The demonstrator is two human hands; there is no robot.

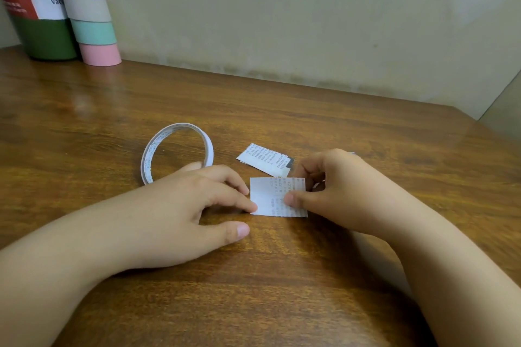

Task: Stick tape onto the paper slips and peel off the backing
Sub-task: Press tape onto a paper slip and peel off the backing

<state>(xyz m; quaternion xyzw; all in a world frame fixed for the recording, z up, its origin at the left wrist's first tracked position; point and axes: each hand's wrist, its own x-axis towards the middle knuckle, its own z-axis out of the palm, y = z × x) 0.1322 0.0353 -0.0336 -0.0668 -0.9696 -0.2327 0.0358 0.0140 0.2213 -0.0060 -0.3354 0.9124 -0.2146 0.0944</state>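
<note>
A small white paper slip [270, 197] with faint printed text lies flat on the wooden table [282, 276]. The fingertips of my left hand [194, 211] press on its left edge, with the thumb resting on the table. My right hand [338, 191] holds the slip's right side: the thumb lies on top of the paper and the curled fingers sit at its upper right corner. A second printed slip [263, 159] with a dark corner lies just behind. A thin roll of white double-sided tape [176, 149] stands on the table behind my left hand.
A green cylinder [36, 8] with a red and white label and a pastel-striped tube [90, 17] stand at the back left against the wall. The table's far right corner [476, 121] meets the wall.
</note>
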